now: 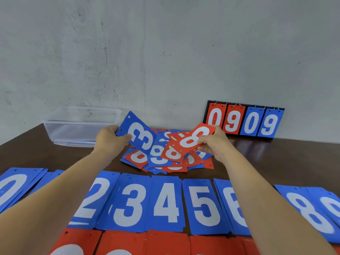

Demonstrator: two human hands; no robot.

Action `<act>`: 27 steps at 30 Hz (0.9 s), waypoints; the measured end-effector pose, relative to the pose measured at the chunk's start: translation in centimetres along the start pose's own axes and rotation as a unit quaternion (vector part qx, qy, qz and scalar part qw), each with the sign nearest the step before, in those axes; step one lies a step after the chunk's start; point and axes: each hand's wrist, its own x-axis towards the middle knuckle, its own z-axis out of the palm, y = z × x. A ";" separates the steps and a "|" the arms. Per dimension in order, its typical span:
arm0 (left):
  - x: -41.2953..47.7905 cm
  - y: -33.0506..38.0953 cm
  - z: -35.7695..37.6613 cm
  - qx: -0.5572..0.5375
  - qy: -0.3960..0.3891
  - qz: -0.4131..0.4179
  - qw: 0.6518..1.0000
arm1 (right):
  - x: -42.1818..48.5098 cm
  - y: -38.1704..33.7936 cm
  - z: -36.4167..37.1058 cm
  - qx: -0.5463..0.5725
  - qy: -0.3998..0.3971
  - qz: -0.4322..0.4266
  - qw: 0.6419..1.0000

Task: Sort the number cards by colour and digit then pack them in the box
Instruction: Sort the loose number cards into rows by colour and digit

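- Head view: left grip (110,140) pinches blue 3 card (141,133), right grip (213,144) pinches red 8 card (191,138), digits facing up for reading.
- Box (81,124) not yet packed: sorting unfinished.

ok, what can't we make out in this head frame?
Head view throughout.
- Red row: cut by bottom edge, digits unreadable.
- Blue stack left of blue 2: digit covered by left forearm.
- Between blue 6 and blue 8: hidden by right forearm.
- Mixed pile: cards overlap, partly behind the blue 3 in the left hand and red 8 in the right hand; count unknown.
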 end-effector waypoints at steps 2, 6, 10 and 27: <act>-0.8 0.5 -0.2 -0.007 -0.005 0.001 1.000 | -0.6 0.3 -0.6 0.000 0.027 0.006 1.000; -2.3 1.4 -0.5 -0.008 -0.014 0.001 1.000 | -1.6 0.8 -1.8 0.004 0.091 0.015 0.996; -3.2 1.9 -0.7 -0.063 -0.009 -0.016 0.998 | -2.0 1.0 -2.5 0.057 0.134 0.017 0.989; -6.9 2.8 -1.8 -0.093 -0.133 -0.005 0.987 | -9.1 1.6 -7.0 0.116 0.040 0.065 0.990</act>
